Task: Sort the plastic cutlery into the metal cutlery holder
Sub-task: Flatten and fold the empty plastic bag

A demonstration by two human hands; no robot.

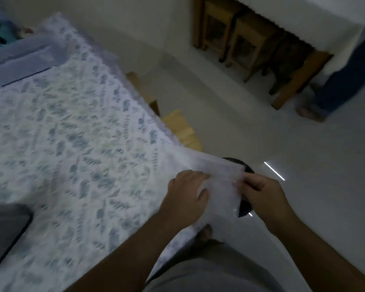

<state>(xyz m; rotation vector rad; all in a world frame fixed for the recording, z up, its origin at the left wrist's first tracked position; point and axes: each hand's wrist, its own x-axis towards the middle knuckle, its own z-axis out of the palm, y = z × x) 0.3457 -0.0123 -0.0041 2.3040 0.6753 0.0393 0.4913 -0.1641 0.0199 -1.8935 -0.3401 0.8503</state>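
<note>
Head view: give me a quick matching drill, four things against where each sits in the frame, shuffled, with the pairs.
Things:
1. tablecloth
2. stools
3. left hand
4. right hand

Places:
A. top right, under a counter
B. pinching the cloth's corner over the floor
C. spread across the left
D. on the cloth by the table's corner

Pairs: 1-C, 2-A, 3-D, 4-B
</note>
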